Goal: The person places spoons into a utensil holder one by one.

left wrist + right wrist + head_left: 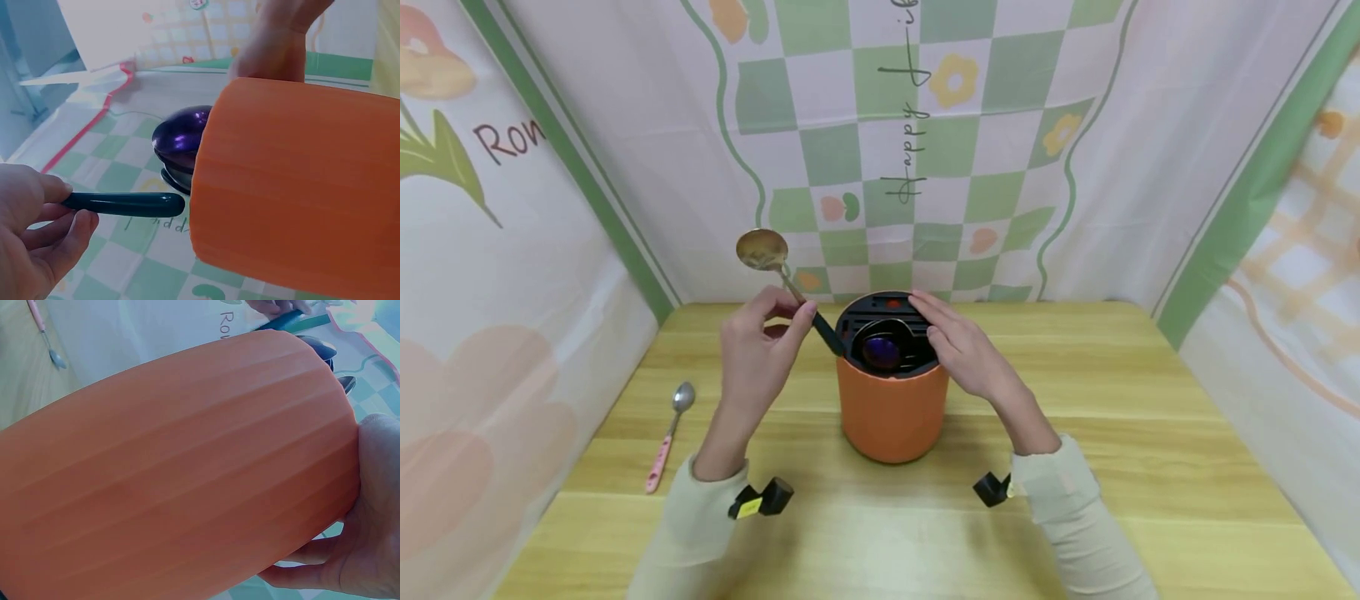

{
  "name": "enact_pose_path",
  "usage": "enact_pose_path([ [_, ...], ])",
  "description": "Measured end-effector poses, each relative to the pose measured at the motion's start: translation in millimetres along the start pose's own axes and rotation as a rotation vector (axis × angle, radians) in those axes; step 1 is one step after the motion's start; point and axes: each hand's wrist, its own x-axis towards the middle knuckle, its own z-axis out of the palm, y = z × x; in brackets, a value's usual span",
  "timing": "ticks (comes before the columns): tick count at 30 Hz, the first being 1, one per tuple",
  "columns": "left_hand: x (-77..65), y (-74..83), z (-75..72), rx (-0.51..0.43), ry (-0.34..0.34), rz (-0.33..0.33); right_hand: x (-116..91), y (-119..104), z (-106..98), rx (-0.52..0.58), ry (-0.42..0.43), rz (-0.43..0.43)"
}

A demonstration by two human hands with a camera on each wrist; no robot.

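Observation:
My left hand [760,337] pinches a ladle with a gold bowl [762,250] by its dark green handle [827,333]. The bowl points up and away, and the handle's free end is at the left rim of an orange utensil holder [891,417]. In the left wrist view that handle end [150,205] appears close beside the holder's top edge. My right hand [966,350] rests on the holder's right rim with its fingers fairly straight. Inside the holder's black slotted top sits a dark, shiny purple-tinted utensil [882,352]; its lower part is hidden.
A spoon with a pink handle [658,462] lies on the wooden table [1075,517] at the left. Printed cloth [917,150] hangs behind the table's far edge and along both sides. A dark wrist camera [775,496] sits at my left cuff.

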Motion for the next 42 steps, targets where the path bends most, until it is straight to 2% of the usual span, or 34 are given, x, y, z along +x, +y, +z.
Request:
enact_pose_path([
  [4, 8.2, 0.4, 7.8, -0.024, 0.018, 0.036, -1, 0, 0, 0.003, 0.007, -0.003],
  [9, 13.6, -2.2, 18.3, -0.054, -0.009, 0.008, -1, 1, -1, 0.005, 0.008, -0.008],
  [12, 13.7, -2.3, 23.8, -0.036, -0.068, -0.007, -1, 1, -1, 0.008, 0.006, -0.007],
  [18, 12.4, -3.4, 33.5, 0.051, -0.218, 0.037, -2, 3, -1, 0.005, 0.022, -0.002],
  [23, 7.2, -6.9, 38.0, 0.118, -0.286, 0.062, -1, 2, 0, 0.003, 0.016, -0.011],
  [32, 2.8, -11.5, 42.5, 0.129, -0.292, 0.118, 0, 1, -1, -0.004, 0.019, 0.001],
  [42, -0.6, -9.2, 40.5, 0.107, -0.315, 0.044, -1, 1, 0, 0.01, 0.017, 0.004],
])
